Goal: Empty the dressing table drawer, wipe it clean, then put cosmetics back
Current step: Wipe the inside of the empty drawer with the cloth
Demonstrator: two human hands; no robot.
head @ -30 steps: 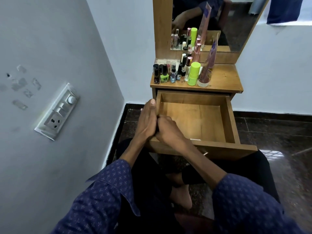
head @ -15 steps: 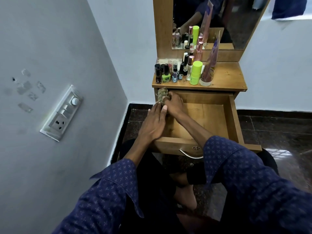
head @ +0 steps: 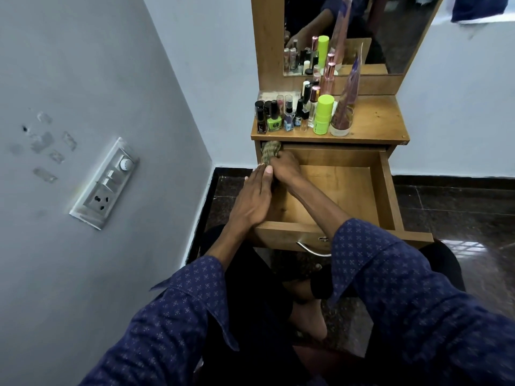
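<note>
The right hand point(head: 284, 168) is reaching deep into the open drawer point(head: 387, 190), its fingers curling round a greenish patterned cloth point(head: 270, 152) and pushing it into the far left corner, right under the lip of the table point(head: 373, 121). The left hand point(head: 252, 200) is lying flat along the drawer's left wall, fingers straight and together, gripping nothing, with its fingertips just beside the right hand's wrist. The wooden floor of the drawer to the right of both hands is showing bare. Beyond the hands, up on the table, the cosmetics point(head: 295, 115) are standing packed together: nail polish bottles, a bright green tube point(head: 323, 114) and a tall glass point(head: 341, 121), with the mirror point(head: 401, 32) rising behind them. Below the right forearm a metal handle point(head: 312, 249) is sticking out from the drawer front.
</note>
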